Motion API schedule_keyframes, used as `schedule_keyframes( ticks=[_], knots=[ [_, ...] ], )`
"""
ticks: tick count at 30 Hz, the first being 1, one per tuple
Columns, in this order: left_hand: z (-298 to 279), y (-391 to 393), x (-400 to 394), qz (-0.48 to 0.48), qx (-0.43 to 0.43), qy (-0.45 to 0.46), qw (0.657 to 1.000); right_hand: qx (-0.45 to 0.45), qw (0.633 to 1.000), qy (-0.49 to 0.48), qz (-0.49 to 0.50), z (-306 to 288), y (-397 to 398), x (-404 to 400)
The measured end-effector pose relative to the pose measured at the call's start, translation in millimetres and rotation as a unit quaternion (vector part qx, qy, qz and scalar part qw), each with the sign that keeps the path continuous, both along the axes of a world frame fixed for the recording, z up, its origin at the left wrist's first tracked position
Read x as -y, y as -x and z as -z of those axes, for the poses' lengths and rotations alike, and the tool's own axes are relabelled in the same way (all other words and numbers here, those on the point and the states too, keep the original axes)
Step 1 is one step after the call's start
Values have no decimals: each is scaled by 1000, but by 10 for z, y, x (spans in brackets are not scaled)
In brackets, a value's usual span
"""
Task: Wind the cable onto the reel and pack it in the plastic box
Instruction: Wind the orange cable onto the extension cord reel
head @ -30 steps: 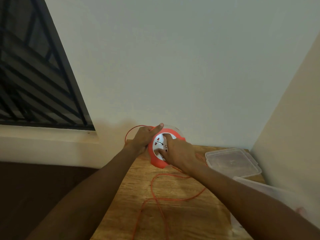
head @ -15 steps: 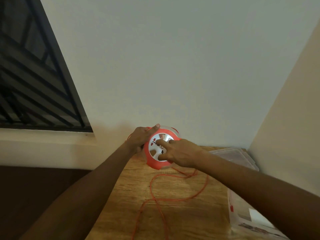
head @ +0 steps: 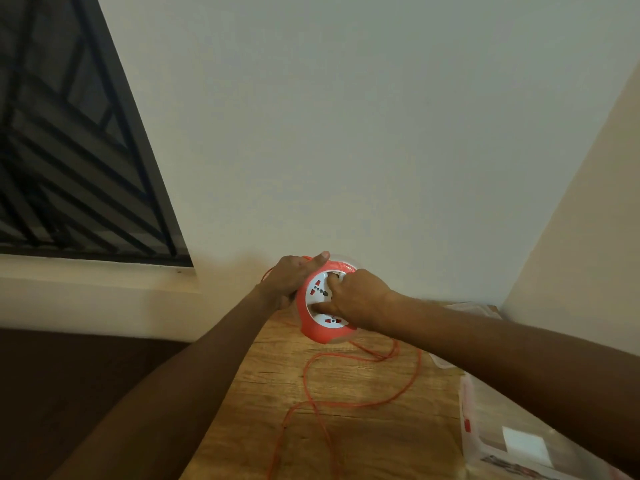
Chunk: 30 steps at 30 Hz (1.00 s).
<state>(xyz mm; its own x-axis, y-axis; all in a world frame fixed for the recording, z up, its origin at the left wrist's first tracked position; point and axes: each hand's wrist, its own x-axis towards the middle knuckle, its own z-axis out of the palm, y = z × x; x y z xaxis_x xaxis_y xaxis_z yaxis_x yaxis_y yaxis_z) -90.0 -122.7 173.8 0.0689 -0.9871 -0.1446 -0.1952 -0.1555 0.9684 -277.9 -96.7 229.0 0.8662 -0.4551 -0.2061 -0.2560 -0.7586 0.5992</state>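
Observation:
An orange reel with a white socket face stands tilted above the far end of the wooden table. My left hand grips its far left rim, thumb over the top. My right hand presses on the white face, fingers hooked into its openings. The loose orange cable runs from under the reel in loops across the table toward me. A clear plastic box sits at the right, partly hidden by my right forearm.
The table stands in a corner, with a white wall behind and another on the right. A dark barred window with a sill is at the left. A clear lid lies behind my right forearm.
My right hand has shifted around the reel's white face, turning it. The cable loops on the table have shortened slightly. My left hand stays on the rim.

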Motion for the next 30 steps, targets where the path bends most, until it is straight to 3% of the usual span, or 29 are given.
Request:
schedule_keyframes(
  ticks=[13,15,18,20,23,26,27,28,30],
  knots=[
    [78,123,-68,-9,15,21,1000,3,999,-25,-34,-26,-65,35],
    [46,131,-47,-19,19,24,999,36,998,-29,-36,19,-54,91],
    [21,149,-32,-79,-12,28,996,174,981,-60,65,122,15,166],
    [23,210,-28,-152,-82,27,985,325,924,-94,179,187,48,182],
    [49,335,-18,-206,-76,43,975,516,767,-216,315,267,-3,99],
    [51,358,-30,-198,-33,60,978,609,599,-364,371,362,-87,-21],
    [37,343,-31,-188,-22,61,980,600,574,-405,382,388,-94,-77],
    [26,312,-27,-176,0,55,983,566,596,-420,384,390,-80,-129],
    [11,234,-10,-153,36,26,987,472,736,-346,340,341,-20,-169]
  ],
)
